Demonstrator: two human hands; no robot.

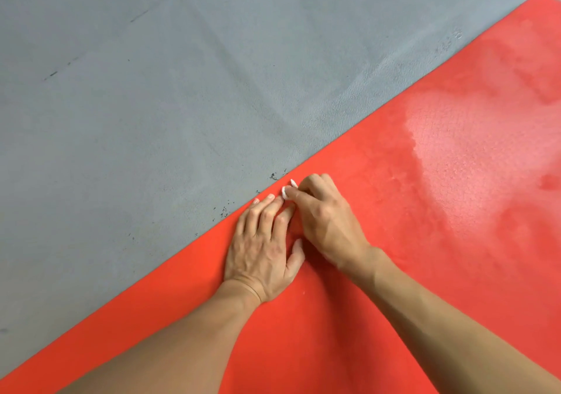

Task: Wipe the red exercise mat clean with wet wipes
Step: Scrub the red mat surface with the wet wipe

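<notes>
Two bare forearms reach forward across a red textured foam exercise mat point(379, 272), which lies flat on a grey, scuffed floor point(151, 105) with its long edge running diagonally from lower left to upper right. The left hand point(264, 248) rests palm-down on the mat just inside that edge, fingers straight and slightly spread, holding nothing. Touching it on the right, the right hand point(321, 217) has its fingers curled and pinches a small white wad point(284, 192), apparently a wet wipe, against the mat at the very edge. Small dark specks point(224, 210) dot the floor just beyond the fingertips. Farther along the mat, a pale glossy patch point(449, 151) catches the light.
</notes>
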